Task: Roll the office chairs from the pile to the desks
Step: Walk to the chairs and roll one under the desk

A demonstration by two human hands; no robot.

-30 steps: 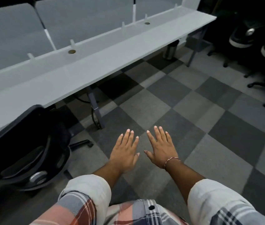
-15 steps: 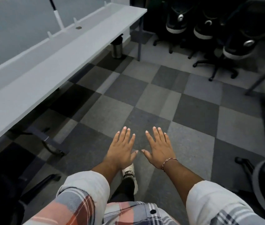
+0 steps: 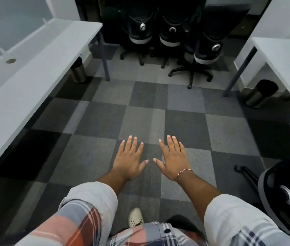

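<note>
Black office chairs stand packed together at the far end of the aisle: one (image 3: 139,31) on the left, one (image 3: 171,32) in the middle, one (image 3: 210,43) nearest me on the right. A long white desk (image 3: 34,71) runs along the left, a second white desk (image 3: 286,59) along the right. My left hand (image 3: 129,159) and my right hand (image 3: 173,159) are held out flat, palms down, fingers spread, above the carpet. Both hold nothing and are far from the chairs.
Another black chair (image 3: 284,194) sits close by at the right edge, its base leg reaching into the aisle. Steel bins stand under the left desk (image 3: 78,72) and under the right desk (image 3: 259,95). Checkered grey carpet (image 3: 140,112) runs between the desks.
The view has swung right, from the left desk and the chair beside it to straight down the aisle at the pile. Both hands stay flat and have spread slightly apart.
</note>
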